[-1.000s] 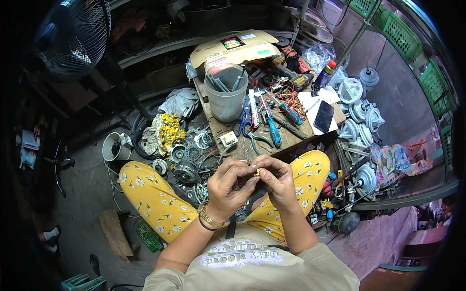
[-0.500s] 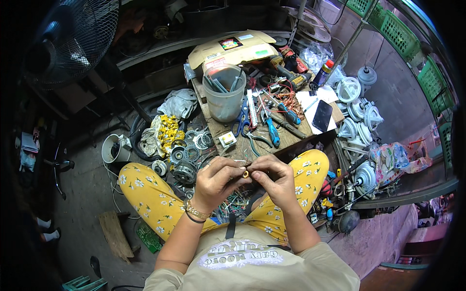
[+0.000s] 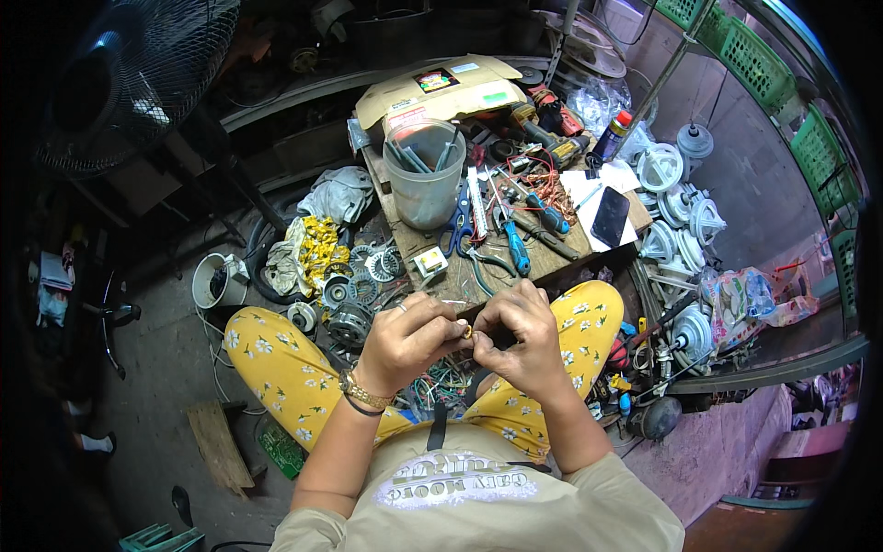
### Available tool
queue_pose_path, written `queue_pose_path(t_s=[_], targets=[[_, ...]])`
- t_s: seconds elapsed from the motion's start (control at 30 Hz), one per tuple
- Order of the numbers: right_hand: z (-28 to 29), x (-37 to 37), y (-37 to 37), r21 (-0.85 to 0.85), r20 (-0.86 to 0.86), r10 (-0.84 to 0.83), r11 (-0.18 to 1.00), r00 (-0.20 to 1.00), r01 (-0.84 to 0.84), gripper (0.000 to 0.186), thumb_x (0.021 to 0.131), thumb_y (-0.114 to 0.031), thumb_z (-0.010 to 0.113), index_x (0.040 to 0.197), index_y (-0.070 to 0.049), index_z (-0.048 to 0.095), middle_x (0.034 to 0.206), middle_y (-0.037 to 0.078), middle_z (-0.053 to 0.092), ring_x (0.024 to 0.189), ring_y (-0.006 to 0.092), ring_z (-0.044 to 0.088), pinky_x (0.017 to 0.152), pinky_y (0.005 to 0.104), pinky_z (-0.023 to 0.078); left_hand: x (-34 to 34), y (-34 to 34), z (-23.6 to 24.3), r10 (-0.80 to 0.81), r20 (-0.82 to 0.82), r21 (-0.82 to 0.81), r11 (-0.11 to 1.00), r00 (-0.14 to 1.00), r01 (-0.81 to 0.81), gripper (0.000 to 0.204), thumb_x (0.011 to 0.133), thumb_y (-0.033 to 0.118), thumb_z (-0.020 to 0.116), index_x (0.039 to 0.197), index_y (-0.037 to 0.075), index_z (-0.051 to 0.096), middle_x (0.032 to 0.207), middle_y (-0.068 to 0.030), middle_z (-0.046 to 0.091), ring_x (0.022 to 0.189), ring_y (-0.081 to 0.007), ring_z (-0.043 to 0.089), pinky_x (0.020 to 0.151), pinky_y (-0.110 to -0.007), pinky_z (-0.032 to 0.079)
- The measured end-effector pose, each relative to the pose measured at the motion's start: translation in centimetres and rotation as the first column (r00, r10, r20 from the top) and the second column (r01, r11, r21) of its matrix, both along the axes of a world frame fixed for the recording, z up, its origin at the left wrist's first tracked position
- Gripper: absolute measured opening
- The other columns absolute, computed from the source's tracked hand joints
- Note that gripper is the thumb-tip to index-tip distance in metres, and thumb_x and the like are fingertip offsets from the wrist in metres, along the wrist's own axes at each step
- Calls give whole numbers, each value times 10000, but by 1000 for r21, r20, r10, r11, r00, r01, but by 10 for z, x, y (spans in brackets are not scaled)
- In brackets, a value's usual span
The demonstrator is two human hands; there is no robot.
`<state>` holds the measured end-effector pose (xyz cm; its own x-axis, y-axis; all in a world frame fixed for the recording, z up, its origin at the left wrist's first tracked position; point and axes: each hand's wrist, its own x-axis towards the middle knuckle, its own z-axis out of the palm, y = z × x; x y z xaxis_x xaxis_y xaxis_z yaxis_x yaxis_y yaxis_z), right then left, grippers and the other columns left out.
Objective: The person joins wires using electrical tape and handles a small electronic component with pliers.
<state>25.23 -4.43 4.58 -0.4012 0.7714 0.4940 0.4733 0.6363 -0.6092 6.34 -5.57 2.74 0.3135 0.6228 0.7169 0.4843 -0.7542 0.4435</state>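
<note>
Over my lap, my left hand [image 3: 412, 342] pinches a small yellowish piece [image 3: 467, 331] between thumb and fingertips; it is too small to name. My right hand [image 3: 521, 340] is closed beside it, thumb and fingertips curled in against the same piece. Whether the right fingers hold anything else is hidden. Below the hands, cut wire scraps [image 3: 441, 391] lie between my knees. Beyond them, the wooden table [image 3: 552, 271] carries pliers [image 3: 487, 267], blue-handled scissors [image 3: 457, 230] and a small white-and-yellow box [image 3: 430, 263].
A translucent bucket [image 3: 423, 189] of strips stands on the table, near a phone [image 3: 611, 219] and a spray can [image 3: 612, 136]. Motor parts [image 3: 349, 322] and a yellow cloth [image 3: 322, 253] lie left. White plastic parts [image 3: 681, 221] pile up right; a fan [image 3: 138, 83] stands far left.
My right hand has tilted more upright and its fingers have curled in. The dark thin bit seen between the fingertips earlier no longer shows. The left hand has barely moved.
</note>
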Motion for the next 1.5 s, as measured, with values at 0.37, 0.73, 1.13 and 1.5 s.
queue_pose_path(t_s=[0.37,0.73,1.13,1.5], targets=[[-3,-1,6,-54,-9,36,998,999,-37,131,599,-149,687,682,-117,591,742,-5,573,761,216,485,674,373,309,-1,1,4,11,0,5,1000,1000,-11,278,571,108,811,703,52,573,707,-46,571,597,-201,564,523,-303,448],[-1,-2,8,-3,87,79,997,993,-79,140,559,-123,677,660,-123,580,709,-16,546,743,209,473,672,372,301,-3,4,6,-74,-32,-59,996,997,72,302,540,115,811,723,55,578,723,-52,574,638,-217,573,551,-307,464],[-4,-3,7,40,81,4,999,997,-7,118,599,-155,694,697,-156,628,762,-27,588,750,213,484,690,361,302,-12,3,4,-43,-125,-136,990,991,26,263,631,103,760,765,48,541,824,-88,605,756,-267,624,624,-337,523],[5,-11,7,86,161,0,996,987,-14,166,532,-161,680,675,-145,596,763,-4,512,757,236,457,691,377,305,-16,5,8,-131,-117,-172,979,984,110,248,633,84,749,773,46,547,826,-81,601,748,-262,607,621,-336,518]])
